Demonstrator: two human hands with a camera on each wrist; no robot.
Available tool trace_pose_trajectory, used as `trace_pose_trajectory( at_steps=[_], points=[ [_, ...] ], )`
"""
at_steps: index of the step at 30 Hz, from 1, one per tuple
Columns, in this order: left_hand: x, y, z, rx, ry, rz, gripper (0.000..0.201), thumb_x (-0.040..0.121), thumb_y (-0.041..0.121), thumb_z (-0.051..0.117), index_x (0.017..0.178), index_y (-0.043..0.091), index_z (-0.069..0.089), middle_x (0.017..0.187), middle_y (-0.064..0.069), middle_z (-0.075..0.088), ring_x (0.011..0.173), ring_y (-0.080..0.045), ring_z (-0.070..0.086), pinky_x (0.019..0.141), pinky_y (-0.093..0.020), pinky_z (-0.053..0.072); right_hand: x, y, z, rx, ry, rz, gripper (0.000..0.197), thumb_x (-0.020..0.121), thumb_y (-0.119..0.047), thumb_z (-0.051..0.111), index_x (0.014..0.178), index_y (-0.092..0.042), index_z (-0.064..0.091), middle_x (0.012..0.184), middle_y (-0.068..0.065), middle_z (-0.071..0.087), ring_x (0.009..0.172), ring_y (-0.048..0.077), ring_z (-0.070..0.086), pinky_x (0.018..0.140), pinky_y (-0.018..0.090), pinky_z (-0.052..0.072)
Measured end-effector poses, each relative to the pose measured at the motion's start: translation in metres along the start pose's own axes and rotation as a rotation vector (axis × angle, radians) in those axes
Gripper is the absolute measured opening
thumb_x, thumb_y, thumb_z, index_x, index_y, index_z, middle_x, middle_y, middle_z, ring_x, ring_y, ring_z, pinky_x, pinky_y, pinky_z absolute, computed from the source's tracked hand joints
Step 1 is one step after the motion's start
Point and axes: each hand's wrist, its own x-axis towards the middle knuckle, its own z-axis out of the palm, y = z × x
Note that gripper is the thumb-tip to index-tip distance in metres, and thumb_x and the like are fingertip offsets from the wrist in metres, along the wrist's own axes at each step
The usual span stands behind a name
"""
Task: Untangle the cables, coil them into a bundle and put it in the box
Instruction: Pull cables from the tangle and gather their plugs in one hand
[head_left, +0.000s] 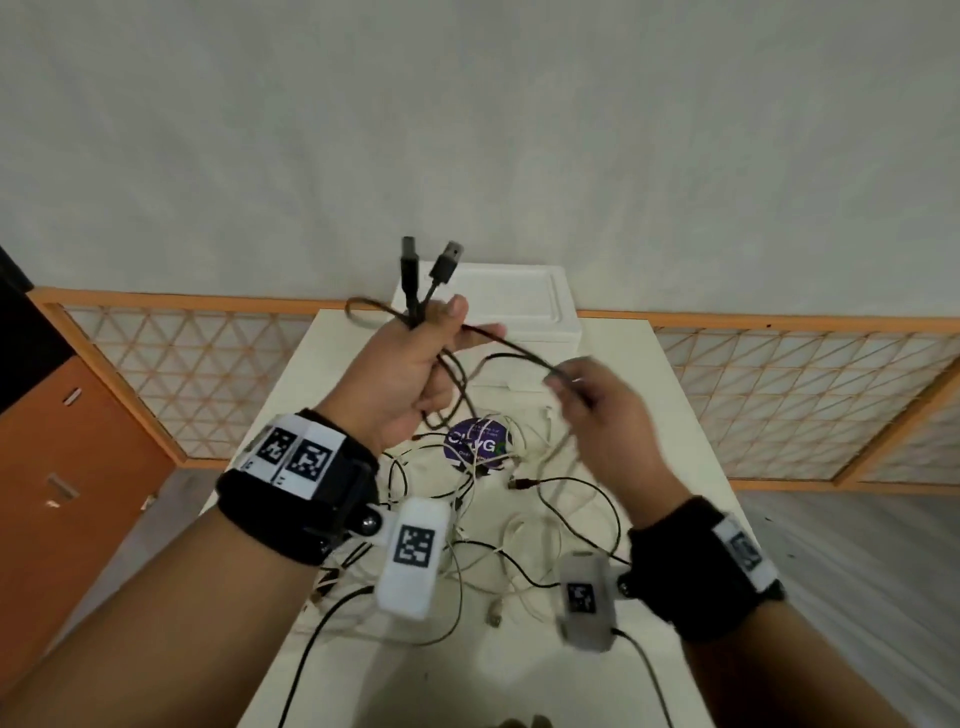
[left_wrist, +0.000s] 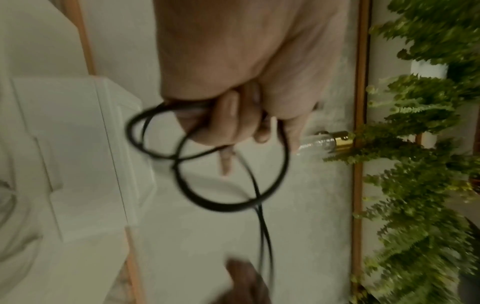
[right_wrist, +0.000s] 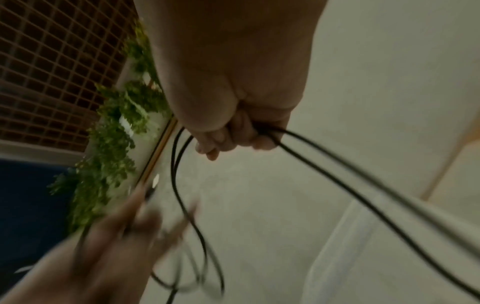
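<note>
The left hand grips black cable loops, plugs up; the right hand pinches the strand. Coiling is under way. A tangle remains on the near table; the far box holds no bundle yet.

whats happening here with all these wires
A person is sorting a tangle of cables over a white table. Their left hand grips black cable gathered into loops, with two USB plugs sticking up above the fingers. Their right hand pinches the same black cable a little further along. A loose mess of white and black cables lies on the table below. The white box sits at the far edge, with none of the cables in it yet.
</note>
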Motion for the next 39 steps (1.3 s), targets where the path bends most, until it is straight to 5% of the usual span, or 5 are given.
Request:
trace_pose_trajectory(
  at_steps=[8,12,17,23,39],
  points=[
    [-0.005,-0.022,-0.097,-0.046,0.518,-0.090,0.014,0.090,0.031,0.063,0.085,0.022,0.054,0.054,0.007,0.041,0.033,-0.004,0.019,0.032,-0.016,0.015,0.021,0.029,-0.174,-0.338,0.648,0.077,0.009,0.082,-0.035,0.054,0.074,-0.034,0.052,0.065,-0.010,0.051,0.065,-0.003,0.054,0.063,0.022,0.045],
    [-0.004,-0.037,-0.089,-0.227,0.497,-0.123,0.019,0.096,0.024,0.053,0.078,0.020,0.046,0.048,0.007,0.034,0.035,-0.006,0.020,0.038,-0.019,0.018,0.025,0.042,-0.165,-0.892,0.313,0.386,0.046,0.066,-0.022,0.062,0.110,-0.022,0.049,0.113,0.016,0.056,0.107,0.042,0.052,0.092,0.057,0.044],
    [-0.005,-0.055,-0.033,-0.289,0.284,-0.176,0.025,0.091,0.014,0.055,0.069,0.017,0.043,0.051,0.005,0.038,0.038,-0.006,0.026,0.044,-0.021,0.024,-0.006,-0.022,-0.048,-0.479,-0.437,0.153,0.083,0.070,-0.013,0.070,0.141,-0.022,0.027,0.157,0.003,0.011,0.145,0.020,0.007,0.117,0.040,0.010],
    [-0.015,-0.062,0.001,-0.347,0.152,-0.162,0.055,0.093,0.030,0.053,0.042,0.019,0.034,0.052,-0.001,0.031,0.049,-0.014,0.033,0.055,-0.027,0.033,-0.034,-0.027,0.054,-0.523,-0.526,-0.001,0.045,0.092,-0.036,0.051,0.131,-0.019,0.036,0.106,0.009,0.067,0.097,0.033,0.061,0.078,0.037,0.048],
    [-0.069,-0.084,-0.165,-0.721,0.578,-0.029,0.042,0.080,0.048,0.060,0.050,0.024,0.042,0.041,0.008,0.031,0.032,-0.006,0.024,0.038,-0.017,0.022,-0.053,0.083,-0.114,-0.893,0.014,0.121,0.065,0.094,-0.057,0.034,0.048,-0.011,0.040,0.042,0.000,0.042,0.041,0.025,0.041,0.042,0.023,0.029]
  ],
)
